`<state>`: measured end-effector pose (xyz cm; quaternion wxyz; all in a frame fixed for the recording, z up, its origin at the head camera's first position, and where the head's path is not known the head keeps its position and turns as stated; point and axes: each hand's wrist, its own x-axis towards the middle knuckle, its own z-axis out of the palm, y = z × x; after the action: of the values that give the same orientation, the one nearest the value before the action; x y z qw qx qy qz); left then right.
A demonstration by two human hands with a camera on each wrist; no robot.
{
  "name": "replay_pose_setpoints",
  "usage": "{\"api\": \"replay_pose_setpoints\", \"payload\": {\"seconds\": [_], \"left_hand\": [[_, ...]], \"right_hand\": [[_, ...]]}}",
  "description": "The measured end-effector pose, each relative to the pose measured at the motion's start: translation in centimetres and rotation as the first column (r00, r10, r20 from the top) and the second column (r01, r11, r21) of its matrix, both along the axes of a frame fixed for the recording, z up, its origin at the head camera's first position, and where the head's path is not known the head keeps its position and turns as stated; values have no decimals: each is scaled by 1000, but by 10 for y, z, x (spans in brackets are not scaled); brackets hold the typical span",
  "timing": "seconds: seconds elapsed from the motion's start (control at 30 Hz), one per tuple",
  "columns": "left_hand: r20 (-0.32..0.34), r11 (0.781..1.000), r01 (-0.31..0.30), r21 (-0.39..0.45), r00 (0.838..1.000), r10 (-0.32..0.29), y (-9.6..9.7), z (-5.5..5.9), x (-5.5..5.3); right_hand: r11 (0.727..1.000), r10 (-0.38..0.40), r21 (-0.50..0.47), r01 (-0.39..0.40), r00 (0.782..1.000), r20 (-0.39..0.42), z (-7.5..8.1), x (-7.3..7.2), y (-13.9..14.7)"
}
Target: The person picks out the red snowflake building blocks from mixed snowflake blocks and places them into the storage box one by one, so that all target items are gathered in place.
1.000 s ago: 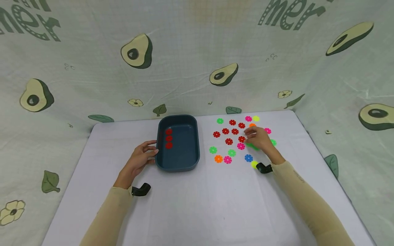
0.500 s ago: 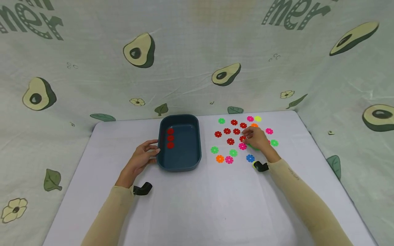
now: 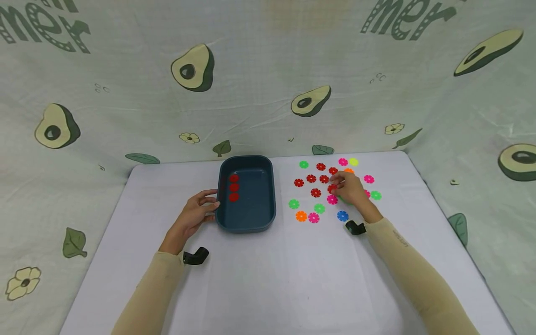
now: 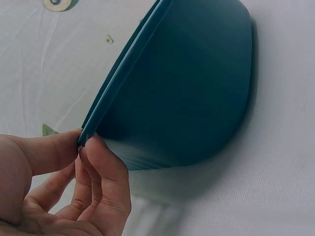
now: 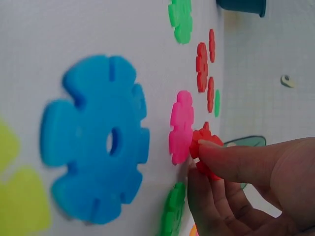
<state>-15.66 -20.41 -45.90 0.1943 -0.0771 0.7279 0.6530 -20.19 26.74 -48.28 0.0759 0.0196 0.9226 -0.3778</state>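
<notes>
My left hand (image 3: 194, 214) pinches the left rim of a dark teal tray (image 3: 255, 204); the left wrist view shows thumb and forefinger on that rim. Inside the tray, three red flower-shaped discs (image 3: 233, 187) lie in a column along its left side. Over at the right, my right hand (image 3: 351, 190) pinches a red notched disc (image 5: 203, 133) between thumb and fingers, close above the table. A pink disc (image 5: 181, 128) lies right beside those fingers, and a large-looking blue disc (image 5: 88, 137) is nearer the wrist camera. Part of a green disc (image 5: 173, 211) is under the hand.
Several more red discs (image 3: 311, 178) lie left of the right hand, with green (image 3: 294, 204), orange (image 3: 301, 216) and yellow (image 3: 353, 162) ones around them. The white-covered table (image 3: 268, 284) ends at a cloth backdrop (image 3: 251, 107) printed with avocados.
My right hand has shifted slightly left and closed its fingertips on a red disc. My left hand stays on the tray's rim. The head view has turned slightly left.
</notes>
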Motion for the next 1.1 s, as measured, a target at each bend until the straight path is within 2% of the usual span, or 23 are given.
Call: {"api": "replay_pose_setpoints", "payload": {"seconds": [0.23,0.43,0.77,1.1], "left_hand": [[-2,1000,-2,-7,1000,2,0,-1,0],[-3,1000,-8,-11,1000,8,0,-1,0],[-5,1000,6,-1,1000,-6,-1,-3,0],[-3,1000,4,5,1000,-4,-2,-4,-1]], "right_hand": [[1000,15,-13,-16,999,-48,10,3,-9],[993,74,-87,-84,990,-122,29,6,-26],[970,136,-179,-163,979,-155,55,11,-73],[932,218,-257,-256,962,-167,65,7,-127]]}}
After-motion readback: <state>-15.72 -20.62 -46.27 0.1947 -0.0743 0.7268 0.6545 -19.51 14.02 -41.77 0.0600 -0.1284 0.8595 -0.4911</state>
